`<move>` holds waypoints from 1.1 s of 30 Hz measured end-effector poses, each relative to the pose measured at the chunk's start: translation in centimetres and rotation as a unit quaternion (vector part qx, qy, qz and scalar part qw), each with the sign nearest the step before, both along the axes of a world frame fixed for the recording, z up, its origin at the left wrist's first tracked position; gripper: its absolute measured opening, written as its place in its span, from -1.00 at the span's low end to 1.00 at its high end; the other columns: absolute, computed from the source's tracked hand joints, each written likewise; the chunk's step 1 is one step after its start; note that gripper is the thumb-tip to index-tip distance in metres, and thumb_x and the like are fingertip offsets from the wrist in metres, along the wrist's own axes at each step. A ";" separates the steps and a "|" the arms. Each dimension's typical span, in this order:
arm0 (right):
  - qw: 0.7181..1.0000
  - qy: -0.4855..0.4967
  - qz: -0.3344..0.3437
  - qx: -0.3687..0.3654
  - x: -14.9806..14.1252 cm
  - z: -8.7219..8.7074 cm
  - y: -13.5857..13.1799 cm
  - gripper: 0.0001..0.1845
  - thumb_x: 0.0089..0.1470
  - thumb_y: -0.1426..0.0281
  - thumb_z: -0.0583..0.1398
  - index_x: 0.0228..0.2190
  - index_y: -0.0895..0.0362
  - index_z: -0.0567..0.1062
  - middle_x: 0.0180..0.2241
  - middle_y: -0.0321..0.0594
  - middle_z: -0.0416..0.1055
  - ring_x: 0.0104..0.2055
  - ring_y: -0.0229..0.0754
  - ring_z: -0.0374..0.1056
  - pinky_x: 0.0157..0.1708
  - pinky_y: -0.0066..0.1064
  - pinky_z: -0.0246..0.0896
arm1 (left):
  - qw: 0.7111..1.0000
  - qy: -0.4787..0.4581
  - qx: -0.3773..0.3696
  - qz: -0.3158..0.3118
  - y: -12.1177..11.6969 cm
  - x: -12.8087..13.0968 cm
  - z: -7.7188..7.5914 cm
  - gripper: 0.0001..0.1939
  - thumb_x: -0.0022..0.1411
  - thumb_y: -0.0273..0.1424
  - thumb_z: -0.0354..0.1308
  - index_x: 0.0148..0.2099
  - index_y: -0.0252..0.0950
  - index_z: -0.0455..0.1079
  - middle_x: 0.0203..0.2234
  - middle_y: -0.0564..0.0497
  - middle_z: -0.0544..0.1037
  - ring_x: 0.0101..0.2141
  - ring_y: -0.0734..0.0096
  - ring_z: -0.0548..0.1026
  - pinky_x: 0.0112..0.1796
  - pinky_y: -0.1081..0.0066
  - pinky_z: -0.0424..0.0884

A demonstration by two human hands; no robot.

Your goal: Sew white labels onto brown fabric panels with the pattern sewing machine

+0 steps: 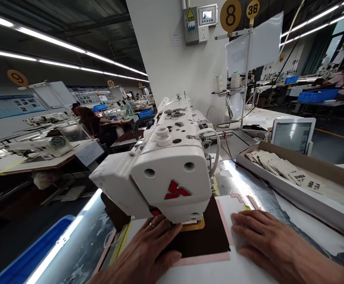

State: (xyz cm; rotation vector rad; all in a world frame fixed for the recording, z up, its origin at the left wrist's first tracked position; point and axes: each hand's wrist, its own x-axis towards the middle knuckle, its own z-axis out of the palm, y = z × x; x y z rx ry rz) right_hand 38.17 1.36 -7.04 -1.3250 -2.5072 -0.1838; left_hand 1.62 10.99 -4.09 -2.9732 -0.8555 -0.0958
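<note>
A white industrial sewing machine (172, 169) with a red emblem stands in front of me. Under its head lies a dark brown fabric piece (201, 242), bordered by pink strips on a white sheet (210, 272). My left hand (152, 246) rests on the brown fabric's left part, fingers spread and the tips close to the yellow presser plate (199, 225). A ring shows on one finger. My right hand (263, 236) lies flat on the white sheet, right of the brown fabric, with its fingers stretched out. The needle area is hidden behind the machine head.
To the right sits a cardboard box (292, 199) of printed labels (287, 169), with a tablet-like screen (294, 134) behind it. Thread cones (218, 84) stand at the back. A blue bin (38, 252) is at lower left. Other people work at distant tables.
</note>
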 end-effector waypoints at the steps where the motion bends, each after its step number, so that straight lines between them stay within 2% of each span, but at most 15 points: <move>1: 1.000 0.008 0.003 0.008 0.0 0.1 0.0 -0.71 0.39 0.26 0.17 0.06 0.05 0.54 0.13 -0.15 0.52 0.08 0.06 0.50 0.06 0.00 0.49 | 1.000 -0.001 0.014 0.001 0.0 -0.5 -0.1 -0.38 0.48 -0.15 0.13 0.49 -0.02 0.13 0.34 -0.02 0.34 0.25 -0.08 0.42 0.19 0.02 0.45; 4: 0.999 0.026 0.012 0.037 0.1 0.5 0.0 -0.72 0.40 0.30 0.15 0.06 0.04 0.54 0.07 -0.20 0.56 0.02 0.03 0.53 0.02 -0.07 0.52 | 0.998 -0.013 0.055 0.000 -0.3 -1.7 -0.1 -0.42 0.44 -0.10 0.18 0.43 -0.03 0.27 0.26 -0.03 0.45 0.21 -0.03 0.48 0.14 0.12 0.51; 8: 0.997 0.052 0.022 0.051 -0.1 0.9 -0.3 -0.71 0.42 0.34 0.11 0.05 0.02 0.55 0.02 -0.24 0.59 -0.04 -0.05 0.55 -0.04 -0.18 0.53 | 0.996 -0.030 0.077 -0.031 -1.2 -2.3 0.2 -0.51 0.40 -0.09 0.21 0.31 -0.08 0.43 0.25 0.00 0.48 0.18 0.07 0.50 0.18 0.24 0.47; 12: 0.996 0.070 0.033 0.039 -0.8 1.9 -0.7 -0.72 0.42 0.37 0.11 0.03 0.08 0.57 -0.03 -0.17 0.60 -0.07 -0.11 0.55 -0.02 -0.31 0.50 | 0.996 -0.052 0.053 -0.040 -2.1 -2.1 0.2 -0.51 0.40 -0.12 0.23 0.32 -0.02 0.40 0.24 0.05 0.49 0.15 0.13 0.52 0.15 0.30 0.50; 17: 0.995 0.095 0.032 0.026 -1.5 2.9 -1.1 -0.69 0.45 0.34 0.06 -0.05 0.10 0.59 -0.10 -0.21 0.62 -0.14 -0.15 0.55 -0.14 -0.38 0.51 | 0.997 -0.056 0.028 -0.054 -3.4 -0.7 0.5 -0.58 0.41 -0.12 0.23 0.25 -0.06 0.46 0.14 0.05 0.58 0.08 0.17 0.55 0.09 0.35 0.51; 22: 0.995 0.063 0.050 0.055 -1.9 2.2 -1.5 -0.69 0.46 0.26 0.08 -0.05 0.08 0.60 -0.07 -0.26 0.62 -0.13 -0.12 0.56 -0.10 -0.35 0.50 | 0.997 -0.064 0.014 -0.046 -3.9 0.6 1.1 -0.63 0.41 -0.11 0.23 0.18 -0.10 0.50 0.08 0.02 0.60 0.03 0.14 0.54 0.09 0.29 0.47; 24: 0.997 0.036 0.054 0.049 -2.1 1.8 -1.5 -0.69 0.44 0.22 0.12 -0.01 0.09 0.59 -0.01 -0.24 0.60 -0.07 -0.08 0.55 -0.05 -0.30 0.48 | 0.997 -0.062 -0.018 -0.050 -3.7 0.8 1.0 -0.66 0.42 -0.14 0.23 0.17 -0.08 0.49 0.08 0.05 0.58 0.03 0.14 0.52 0.09 0.27 0.44; 27: 0.998 0.025 0.043 0.045 -2.7 0.9 -1.3 -0.68 0.42 0.20 0.14 0.03 0.09 0.56 0.00 -0.18 0.58 -0.06 -0.02 0.53 -0.05 -0.25 0.47 | 0.993 -0.071 -0.081 -0.042 -3.3 1.2 0.6 -0.76 0.47 -0.29 0.18 0.14 -0.08 0.46 0.07 0.06 0.54 0.03 0.21 0.48 0.07 0.30 0.38; 29: 0.998 0.035 0.022 0.042 -3.2 0.2 -1.0 -0.73 0.43 0.25 0.11 -0.02 0.06 0.56 -0.06 -0.16 0.57 -0.10 -0.03 0.51 -0.11 -0.25 0.45 | 0.989 -0.096 -0.107 -0.032 -3.2 1.6 0.2 -0.86 0.50 -0.39 0.10 0.02 -0.13 0.46 -0.01 0.04 0.54 -0.03 0.24 0.46 0.04 0.29 0.34; 31: 0.999 0.039 0.013 0.024 -3.7 -0.4 -0.6 -0.76 0.43 0.33 0.08 -0.13 0.04 0.56 -0.15 -0.18 0.55 -0.17 -0.06 0.48 -0.17 -0.26 0.41 | 0.987 -0.107 -0.112 -0.036 -3.2 2.0 -0.2 -0.83 0.51 -0.48 0.01 -0.12 -0.20 0.41 -0.12 0.02 0.53 -0.12 0.26 0.44 -0.02 0.27 0.31; 33: 0.999 0.034 0.020 0.011 -4.0 -0.5 -0.3 -0.74 0.42 0.42 0.03 -0.22 0.05 0.52 -0.24 -0.20 0.51 -0.25 -0.09 0.43 -0.22 -0.27 0.35 | 0.989 -0.090 -0.108 -0.044 -3.2 2.2 -0.3 -0.77 0.50 -0.56 -0.07 -0.18 -0.23 0.35 -0.18 0.02 0.50 -0.16 0.27 0.42 -0.03 0.26 0.29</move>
